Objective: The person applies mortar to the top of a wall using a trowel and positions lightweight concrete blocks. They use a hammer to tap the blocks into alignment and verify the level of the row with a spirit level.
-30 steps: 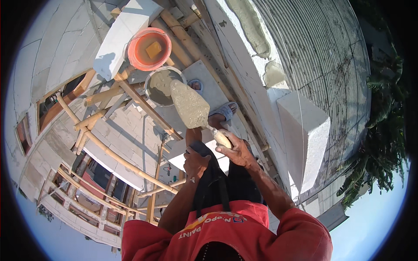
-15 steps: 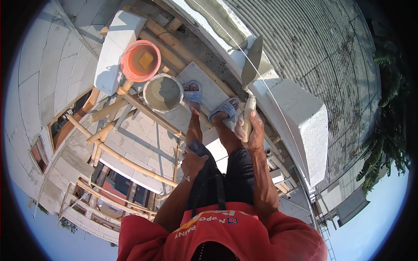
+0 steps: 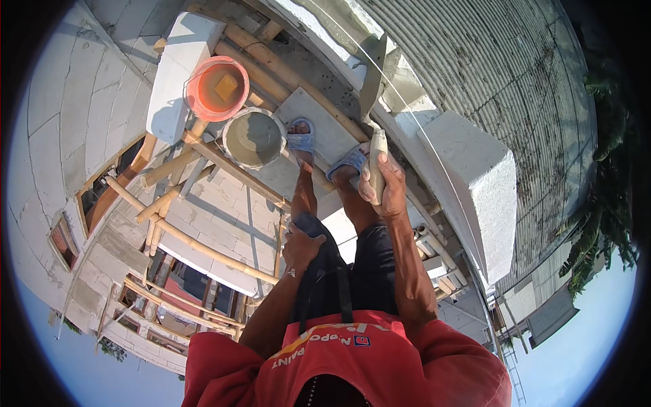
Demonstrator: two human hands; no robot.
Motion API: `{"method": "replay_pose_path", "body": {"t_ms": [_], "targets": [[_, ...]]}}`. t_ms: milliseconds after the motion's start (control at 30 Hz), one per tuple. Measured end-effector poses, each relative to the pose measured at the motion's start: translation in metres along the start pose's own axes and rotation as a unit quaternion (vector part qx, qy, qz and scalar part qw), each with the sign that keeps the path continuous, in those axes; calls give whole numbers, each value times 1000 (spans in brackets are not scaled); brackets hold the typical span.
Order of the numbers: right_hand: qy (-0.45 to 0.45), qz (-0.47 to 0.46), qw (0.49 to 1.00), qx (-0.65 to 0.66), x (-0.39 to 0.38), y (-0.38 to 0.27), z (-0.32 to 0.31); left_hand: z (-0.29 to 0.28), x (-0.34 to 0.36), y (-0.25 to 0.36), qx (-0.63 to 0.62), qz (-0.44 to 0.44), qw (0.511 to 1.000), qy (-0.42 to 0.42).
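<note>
My right hand [image 3: 388, 184] is closed around the pale handle of a trowel [image 3: 372, 83]. Its grey, mortar-smeared blade points away from me, over the top of the block wall. Wet grey mortar [image 3: 324, 26] lies along the wall top beyond the blade. A taut white string [image 3: 434, 160] runs along the wall. Nearest the trowel on the right, a large white block [image 3: 475, 197] sits on the wall. My left hand [image 3: 302, 245] rests on my left leg near the knee, holding nothing, its fingertips partly hidden.
I stand in blue sandals on a grey board [image 3: 319, 112] over bamboo poles [image 3: 210, 254]. Left of my feet are a bucket of grey mortar [image 3: 252, 139] and an orange bucket [image 3: 217, 88] with a yellowish thing in it. A white block [image 3: 173, 81] lies beside them. Corrugated roofing [image 3: 495, 74] lies beyond the wall.
My right hand and the trowel have shifted slightly forward and left, and the blade now looks narrower, turned more edge-on. My left hand stays on my leg.
</note>
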State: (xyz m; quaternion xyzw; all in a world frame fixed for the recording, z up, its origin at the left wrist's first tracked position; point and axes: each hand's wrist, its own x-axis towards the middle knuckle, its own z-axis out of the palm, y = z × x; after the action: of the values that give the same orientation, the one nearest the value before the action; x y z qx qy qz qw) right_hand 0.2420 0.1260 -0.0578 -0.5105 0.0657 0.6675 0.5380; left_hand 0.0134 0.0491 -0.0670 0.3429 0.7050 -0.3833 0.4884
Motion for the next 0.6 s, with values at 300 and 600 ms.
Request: {"method": "replay_pose_path", "body": {"t_ms": [300, 600], "targets": [[18, -53, 998, -1, -20, 12, -24, 0, -2, 2, -12, -8, 1000, -11], [41, -42, 998, -30, -18, 10, -22, 3, -1, -6, -6, -13, 1000, -8]]}}
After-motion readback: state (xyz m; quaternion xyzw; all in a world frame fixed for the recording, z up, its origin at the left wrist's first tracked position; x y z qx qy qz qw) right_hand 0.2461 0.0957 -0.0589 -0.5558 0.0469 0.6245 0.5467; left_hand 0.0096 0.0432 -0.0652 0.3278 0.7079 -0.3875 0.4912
